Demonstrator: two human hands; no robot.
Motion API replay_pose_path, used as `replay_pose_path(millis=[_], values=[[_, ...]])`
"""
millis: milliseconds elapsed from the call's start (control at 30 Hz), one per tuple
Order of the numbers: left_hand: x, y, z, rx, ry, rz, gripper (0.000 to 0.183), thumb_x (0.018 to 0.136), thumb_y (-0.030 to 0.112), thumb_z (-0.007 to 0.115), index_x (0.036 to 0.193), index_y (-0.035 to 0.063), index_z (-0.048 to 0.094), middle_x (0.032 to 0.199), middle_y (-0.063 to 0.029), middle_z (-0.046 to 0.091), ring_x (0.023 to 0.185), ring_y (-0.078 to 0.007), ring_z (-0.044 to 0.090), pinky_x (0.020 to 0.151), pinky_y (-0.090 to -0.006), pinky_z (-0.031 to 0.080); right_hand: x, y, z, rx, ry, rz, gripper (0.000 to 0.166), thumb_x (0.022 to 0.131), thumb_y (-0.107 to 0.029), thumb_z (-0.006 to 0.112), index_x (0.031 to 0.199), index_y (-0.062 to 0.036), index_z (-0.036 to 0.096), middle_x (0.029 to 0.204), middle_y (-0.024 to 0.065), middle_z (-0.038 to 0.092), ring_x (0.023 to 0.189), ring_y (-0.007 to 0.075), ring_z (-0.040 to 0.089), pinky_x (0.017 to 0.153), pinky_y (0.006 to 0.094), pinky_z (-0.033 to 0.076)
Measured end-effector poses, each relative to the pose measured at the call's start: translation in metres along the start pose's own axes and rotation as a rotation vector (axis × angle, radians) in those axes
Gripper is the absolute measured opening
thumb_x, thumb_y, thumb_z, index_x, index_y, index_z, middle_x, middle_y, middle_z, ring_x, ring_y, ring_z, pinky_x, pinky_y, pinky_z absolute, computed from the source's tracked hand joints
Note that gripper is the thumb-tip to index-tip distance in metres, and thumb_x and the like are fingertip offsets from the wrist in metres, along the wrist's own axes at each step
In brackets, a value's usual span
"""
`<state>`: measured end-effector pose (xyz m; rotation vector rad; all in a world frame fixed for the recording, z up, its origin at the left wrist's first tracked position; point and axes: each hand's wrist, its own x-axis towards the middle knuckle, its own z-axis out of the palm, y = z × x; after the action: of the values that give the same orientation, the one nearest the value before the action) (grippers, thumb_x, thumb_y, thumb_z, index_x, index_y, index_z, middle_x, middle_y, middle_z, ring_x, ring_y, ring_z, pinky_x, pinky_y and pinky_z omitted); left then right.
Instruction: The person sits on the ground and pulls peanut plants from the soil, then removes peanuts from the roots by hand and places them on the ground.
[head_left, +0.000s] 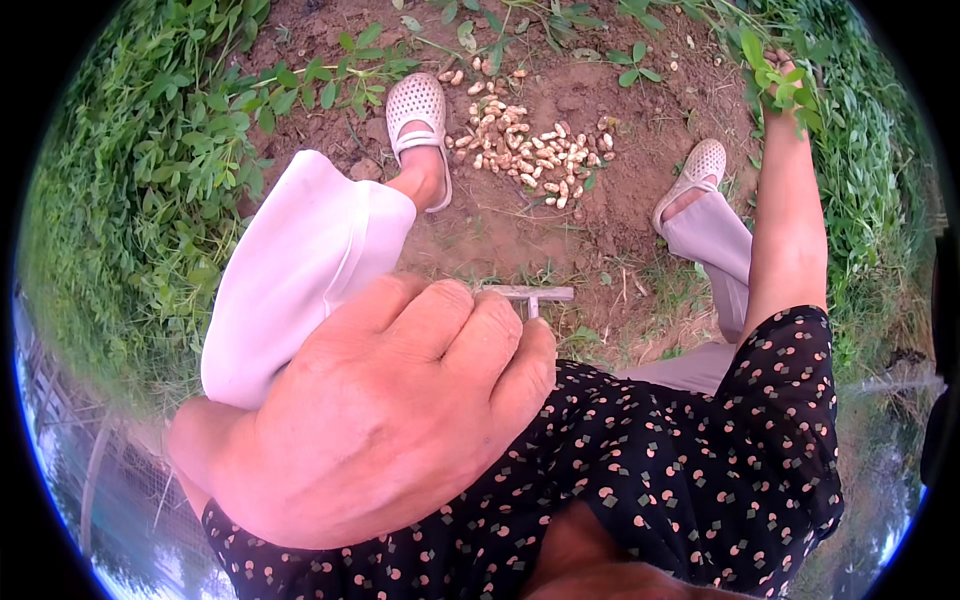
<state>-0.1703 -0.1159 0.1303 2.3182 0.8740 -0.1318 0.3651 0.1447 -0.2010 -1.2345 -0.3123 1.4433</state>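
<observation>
My left hand (390, 405) is raised close to the camera with its fingers curled and its back towards me. Its palm and fingertips are hidden, so whatever may lie inside them does not show. On the right, my outstretched right hand (780, 67) is among green peanut plants (862, 165). Leaves partly cover its bent fingers, and I cannot tell whether they grip a stem. Between my feet, a loose heap of unshelled peanuts (517, 142) lies on brown soil (637, 97).
More leafy peanut plants (165, 150) grow thickly on the left. My perforated clogs (416, 109) flank the heap. A T-shaped grey bar (551, 293) shows just beyond my left hand. Wire netting (135, 480) stands at the lower left.
</observation>
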Motion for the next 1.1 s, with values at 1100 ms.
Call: replay_pose_path(millis=[1100], values=[[0.011,0.005,0.012,-0.001,-0.016,-0.039,0.044,0.063,0.014,0.068,0.106,0.0050,0.063,0.097,-0.0116,0.063,0.086,-0.0259,0.064,0.075,-0.0397,0.052,-0.137,0.221,-0.029,-1.546,-0.159,-0.031,0.054,0.080,-0.023,0.066,0.133,-0.0145,0.054,0.125,0.0130,0.059,0.109,0.0290,0.062,0.094,0.0381,0.049]])
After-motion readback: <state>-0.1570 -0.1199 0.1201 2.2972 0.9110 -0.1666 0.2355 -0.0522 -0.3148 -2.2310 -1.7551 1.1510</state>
